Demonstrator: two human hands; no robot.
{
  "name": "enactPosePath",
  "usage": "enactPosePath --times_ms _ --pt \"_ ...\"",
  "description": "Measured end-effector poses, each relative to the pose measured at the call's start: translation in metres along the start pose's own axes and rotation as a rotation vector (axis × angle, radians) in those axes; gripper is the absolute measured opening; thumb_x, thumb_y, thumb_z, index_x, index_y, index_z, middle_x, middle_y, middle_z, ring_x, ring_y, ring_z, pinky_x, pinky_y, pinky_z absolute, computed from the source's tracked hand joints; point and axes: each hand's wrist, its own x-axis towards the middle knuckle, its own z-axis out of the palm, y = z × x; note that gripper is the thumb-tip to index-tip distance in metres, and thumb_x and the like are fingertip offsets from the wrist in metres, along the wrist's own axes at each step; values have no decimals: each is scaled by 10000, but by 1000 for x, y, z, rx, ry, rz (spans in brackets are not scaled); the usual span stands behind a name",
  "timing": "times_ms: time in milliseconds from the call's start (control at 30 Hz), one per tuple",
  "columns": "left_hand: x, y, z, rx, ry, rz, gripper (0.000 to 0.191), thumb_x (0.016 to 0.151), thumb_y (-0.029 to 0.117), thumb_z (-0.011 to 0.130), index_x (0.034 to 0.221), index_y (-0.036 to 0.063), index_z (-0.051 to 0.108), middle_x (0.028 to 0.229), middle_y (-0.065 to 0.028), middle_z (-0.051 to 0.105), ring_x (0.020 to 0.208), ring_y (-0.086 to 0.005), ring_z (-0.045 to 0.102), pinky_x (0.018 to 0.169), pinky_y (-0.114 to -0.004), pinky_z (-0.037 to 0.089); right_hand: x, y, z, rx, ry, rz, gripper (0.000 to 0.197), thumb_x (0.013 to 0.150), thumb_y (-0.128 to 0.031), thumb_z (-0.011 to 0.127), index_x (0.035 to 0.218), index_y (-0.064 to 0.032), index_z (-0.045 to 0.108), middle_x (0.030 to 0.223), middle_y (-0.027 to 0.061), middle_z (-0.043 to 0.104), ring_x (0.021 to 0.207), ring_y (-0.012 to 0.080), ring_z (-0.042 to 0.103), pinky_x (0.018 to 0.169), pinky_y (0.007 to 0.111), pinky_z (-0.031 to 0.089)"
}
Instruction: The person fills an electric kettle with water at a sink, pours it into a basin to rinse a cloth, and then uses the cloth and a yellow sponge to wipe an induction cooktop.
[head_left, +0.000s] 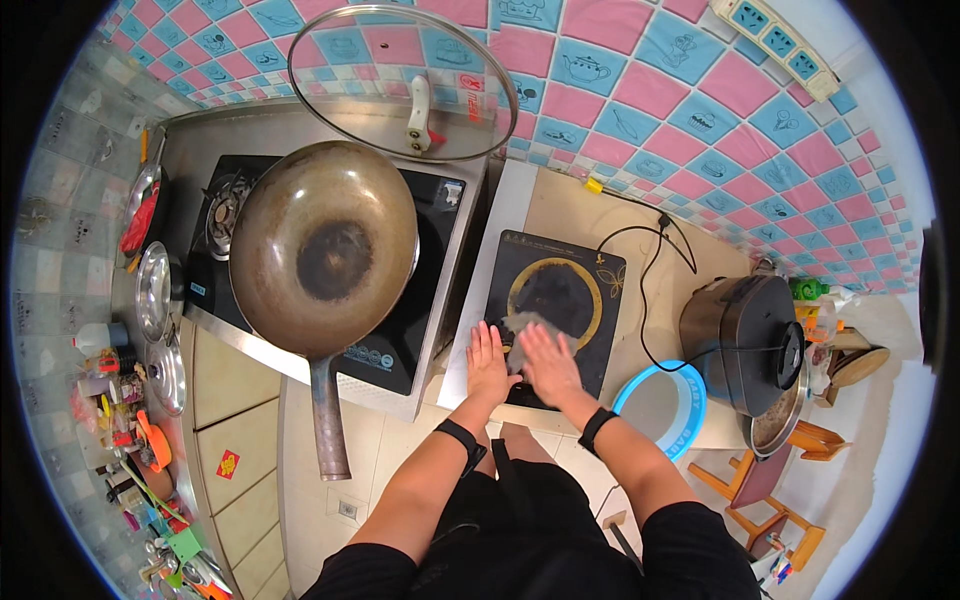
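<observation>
A grey cloth (564, 341) lies on the black induction cooktop (607, 307), over the lower part of its yellow cooking ring. My right hand (549, 365) presses on the cloth with its fingers spread over it. My left hand (487, 365) rests at the cooktop's left edge, palm down and fingers extended, with nothing in it. A blue-rimmed basin (696, 416), with greyish contents, stands by the counter's front edge, to the right of my right hand. What lies under the palms is hidden.
A large wok (360, 225) sits on the gas stove (431, 300), its handle (330, 427) jutting over the front edge. A glass lid (352, 82) leans against the tiled wall. The cooktop's black cord (645, 292) loops near a dark rice cooker (739, 345). Seasoning bottles crowd the left counter.
</observation>
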Motion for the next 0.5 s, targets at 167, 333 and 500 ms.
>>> enactPosePath --times_ms 167,333,500 --pt "5 7 4 15 -17 34 1182 691 320 803 1485 16 -19 1559 -184 -66 1443 -359 -36 1153 -497 105 98 60 -29 -48 365 410 628 954 -345 415 1477 -53 226 1554 131 172 1441 256 150 1144 509 129" --pt "6 1 3 25 -40 14 1178 698 319 798 1485 14 -24 1559 -182 -71 1443 -359 -41 1157 -488 94 108 2 -19 -87 205 103 620 943 -340 406 1472 -60 247 1549 132 196 1434 265 172 1137 504 144" --pt "4 1 -2 53 -46 -54 1171 714 326 790 1483 7 -33 1561 -175 -89 1448 -334 -50 1167 -450 71 18 -7 -8 17 -36 88 651 930 -297 443 1491 -84 191 1564 114 143 1450 247 115 1153 499 102"
